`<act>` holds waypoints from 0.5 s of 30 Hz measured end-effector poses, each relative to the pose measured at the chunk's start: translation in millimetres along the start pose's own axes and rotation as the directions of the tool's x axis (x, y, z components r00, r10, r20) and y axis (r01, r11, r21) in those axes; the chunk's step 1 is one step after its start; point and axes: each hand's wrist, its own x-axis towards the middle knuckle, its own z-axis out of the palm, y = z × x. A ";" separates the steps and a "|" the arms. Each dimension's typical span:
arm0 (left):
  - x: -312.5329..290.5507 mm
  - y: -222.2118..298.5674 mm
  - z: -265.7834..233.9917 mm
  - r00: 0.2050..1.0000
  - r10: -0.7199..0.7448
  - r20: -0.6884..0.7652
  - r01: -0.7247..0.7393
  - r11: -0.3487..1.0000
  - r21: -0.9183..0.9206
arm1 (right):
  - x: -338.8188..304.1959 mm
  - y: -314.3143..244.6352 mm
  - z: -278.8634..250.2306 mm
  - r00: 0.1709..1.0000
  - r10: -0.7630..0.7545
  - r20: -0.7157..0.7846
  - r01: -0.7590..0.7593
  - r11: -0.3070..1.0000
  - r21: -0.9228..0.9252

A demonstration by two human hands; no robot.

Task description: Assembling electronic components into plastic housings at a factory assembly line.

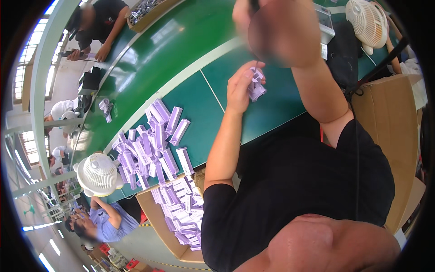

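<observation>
My left hand point(239, 87) is closed around a small lavender plastic housing point(257, 88) with an open, hook-like upper end, held just over the green worktop. Directly above it, my right hand point(290, 34) looks large and smeared. Its fingers are wrapped round a dark upright tool point(255, 5), whose thin shaft reaches down towards the housing. The tool's exact kind is blurred, and whether its tip touches the housing cannot be made out.
A heap of lavender housings point(149, 145) lies left on the worktop point(206, 131). More fill a cardboard box point(152, 217) below. White fans point(97, 174) stand at the left and far right. Beyond the pale rail runs a green belt point(176, 41); a co-worker point(102, 27) sits across it.
</observation>
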 end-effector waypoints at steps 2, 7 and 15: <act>1.4 -2.3 1.6 1.000 0.003 -0.006 -0.003 1.000 -0.017 | -9.3 16.1 -8.6 0.999 0.037 -0.004 -0.037 0.999 0.037; -0.7 2.5 3.5 1.000 -0.001 0.003 0.001 1.000 -0.010 | -20.8 37.9 -18.1 1.000 -0.003 0.004 0.003 1.000 0.030; -0.8 -6.3 -4.4 1.000 -0.006 -0.006 0.006 1.000 -0.022 | -20.3 55.2 -24.7 0.998 -0.035 -0.043 0.033 0.998 -0.052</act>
